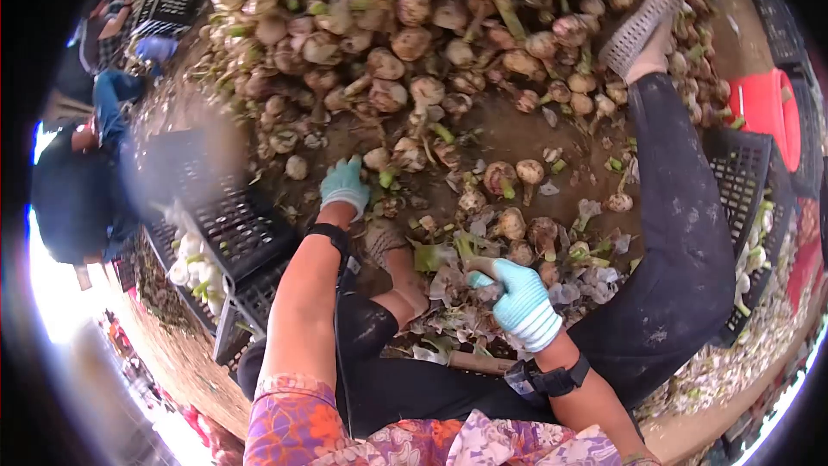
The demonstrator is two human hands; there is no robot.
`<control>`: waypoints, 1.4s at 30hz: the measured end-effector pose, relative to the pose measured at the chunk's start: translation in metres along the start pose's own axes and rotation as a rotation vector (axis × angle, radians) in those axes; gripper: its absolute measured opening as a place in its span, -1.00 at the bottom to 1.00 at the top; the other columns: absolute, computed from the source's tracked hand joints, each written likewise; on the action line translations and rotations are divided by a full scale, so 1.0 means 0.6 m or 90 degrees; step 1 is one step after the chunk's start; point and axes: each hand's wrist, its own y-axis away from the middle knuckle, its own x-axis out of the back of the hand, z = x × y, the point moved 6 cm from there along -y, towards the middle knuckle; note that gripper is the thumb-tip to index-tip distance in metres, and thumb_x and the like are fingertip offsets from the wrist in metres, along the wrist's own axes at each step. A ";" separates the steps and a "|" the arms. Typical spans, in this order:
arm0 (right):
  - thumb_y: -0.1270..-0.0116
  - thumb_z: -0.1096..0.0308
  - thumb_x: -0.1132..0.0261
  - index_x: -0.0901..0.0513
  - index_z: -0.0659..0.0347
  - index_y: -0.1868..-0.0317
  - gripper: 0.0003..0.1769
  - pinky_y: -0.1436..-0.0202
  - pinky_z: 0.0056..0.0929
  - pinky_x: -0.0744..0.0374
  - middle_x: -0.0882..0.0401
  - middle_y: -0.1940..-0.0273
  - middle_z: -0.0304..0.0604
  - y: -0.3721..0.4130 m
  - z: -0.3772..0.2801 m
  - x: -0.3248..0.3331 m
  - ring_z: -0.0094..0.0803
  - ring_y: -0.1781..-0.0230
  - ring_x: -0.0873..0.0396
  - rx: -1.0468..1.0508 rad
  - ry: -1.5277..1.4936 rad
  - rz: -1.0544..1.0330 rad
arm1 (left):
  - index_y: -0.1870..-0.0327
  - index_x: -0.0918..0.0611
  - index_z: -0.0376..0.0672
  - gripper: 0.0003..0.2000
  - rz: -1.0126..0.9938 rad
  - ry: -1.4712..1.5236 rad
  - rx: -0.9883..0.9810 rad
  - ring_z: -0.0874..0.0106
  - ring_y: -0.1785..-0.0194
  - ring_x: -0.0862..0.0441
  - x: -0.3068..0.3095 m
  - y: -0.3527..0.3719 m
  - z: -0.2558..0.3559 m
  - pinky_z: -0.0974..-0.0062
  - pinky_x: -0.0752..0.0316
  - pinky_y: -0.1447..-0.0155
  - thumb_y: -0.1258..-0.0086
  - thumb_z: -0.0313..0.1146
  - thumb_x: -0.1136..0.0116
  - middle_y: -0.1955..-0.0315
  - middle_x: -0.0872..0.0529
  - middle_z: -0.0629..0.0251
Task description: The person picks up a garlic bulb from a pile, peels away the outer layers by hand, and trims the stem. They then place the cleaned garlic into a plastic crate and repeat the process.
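Observation:
My left hand (346, 185), in a teal glove, reaches down at the near edge of a big heap of garlic bulbs (385, 64). Its fingers are stretched out beside a loose bulb (376, 159), and no held thing shows. My right hand (521, 300), gloved in teal and white, is closed above the scraps between my legs. A brownish piece (483, 267) shows by its thumb; what the fist holds cannot be made out. Just beyond that hand lie loose garlic bulbs (511, 223), cut green stalks and papery skins (461, 298).
Black crates (246, 233) holding pale trimmed garlic (197, 269) stand at my left. Another black crate (740, 174) and a red tub (768, 112) are at my right. My outstretched leg (686, 224) borders the heap. Another person (82, 198) sits at far left.

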 end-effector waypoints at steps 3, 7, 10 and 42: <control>-0.17 0.63 -0.04 -0.54 0.34 0.08 -0.70 0.24 -0.59 -0.45 -0.58 0.32 -0.12 -0.012 0.000 -0.001 -0.51 0.31 -0.51 -0.039 0.015 0.001 | -0.14 -0.39 -0.09 -0.45 0.010 -0.082 0.006 0.10 -0.17 -0.36 0.014 0.015 0.009 0.24 -0.42 -0.05 -0.06 -0.20 -0.20 -0.15 -0.38 0.07; -0.13 0.65 0.03 -0.45 0.37 -0.04 -0.59 0.05 -0.60 -0.42 -0.54 0.12 -0.15 -0.014 0.010 -0.015 -0.48 0.12 -0.48 0.031 -0.111 0.077 | 0.21 -0.60 -0.31 -0.53 -0.086 0.526 0.006 0.35 0.31 -0.60 0.037 0.072 0.020 0.46 -0.43 0.11 -0.16 0.01 -0.06 0.39 -0.67 0.12; -0.03 0.53 -0.18 -0.47 0.31 0.02 -0.58 0.09 -0.30 -0.47 -0.50 0.21 0.13 -0.002 -0.046 0.010 0.07 0.16 -0.47 0.202 0.033 0.206 | 0.29 -0.62 -0.33 -0.51 -0.163 0.555 -0.108 0.36 0.34 -0.57 0.082 0.197 0.108 0.43 -0.41 0.14 -0.24 0.04 0.03 0.41 -0.66 0.13; -0.14 0.50 -0.13 -0.53 0.37 0.36 -0.90 0.40 -0.39 -0.45 -0.52 0.55 -0.02 0.095 -0.104 0.002 -0.16 0.52 -0.50 0.108 0.023 0.019 | -0.24 -0.26 -0.31 -0.24 -0.254 1.099 -0.476 0.46 -0.05 -0.43 0.088 0.493 0.123 0.53 -0.34 -0.13 0.10 -0.54 -0.32 -0.04 -0.48 0.20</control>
